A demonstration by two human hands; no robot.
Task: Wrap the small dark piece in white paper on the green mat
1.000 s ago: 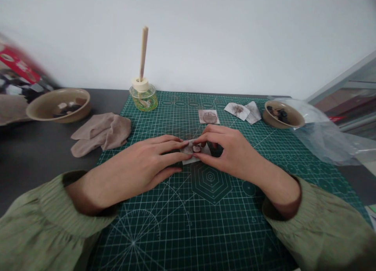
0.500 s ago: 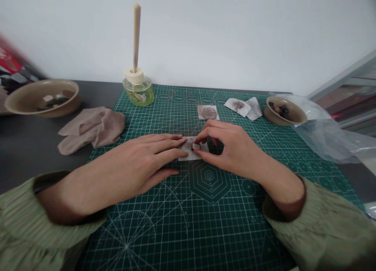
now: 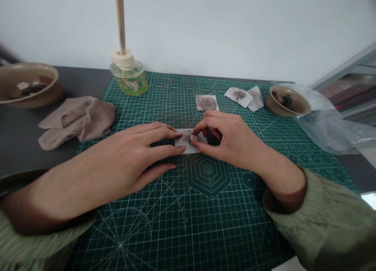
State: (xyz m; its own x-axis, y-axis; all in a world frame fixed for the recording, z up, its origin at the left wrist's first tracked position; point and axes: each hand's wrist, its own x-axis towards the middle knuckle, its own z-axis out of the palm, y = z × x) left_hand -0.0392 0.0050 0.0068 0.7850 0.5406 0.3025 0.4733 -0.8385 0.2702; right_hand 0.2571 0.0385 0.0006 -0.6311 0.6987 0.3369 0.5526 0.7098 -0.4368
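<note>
Between thumb and index finger, my right hand (image 3: 225, 135) pinches a small pale stone (image 3: 194, 138). The stone rests against a white paper square (image 3: 185, 147) smudged grey-brown, possibly sandpaper; I cannot tell its exact kind. My left hand (image 3: 147, 149) lies with its fingers stretched out, two fingertips on the left edge of that square and the thumb apart over the mat. Under both hands spreads a green cutting mat (image 3: 158, 231) with white grid lines.
Farther back lie another stained square (image 3: 206, 103) and two overlapping ones (image 3: 238, 96). A small bowl of dark pieces (image 3: 289, 110) stands by clear plastic (image 3: 326, 133). On the left are a brown cloth (image 3: 79, 118), a larger bowl (image 3: 55, 92) and a reed diffuser (image 3: 129, 79).
The view has shifted slightly, so the diffuser, cloth and left bowl appear farther left and the hands a little higher. The stone sits slightly farther left on the square, still pinched by my right hand.
</note>
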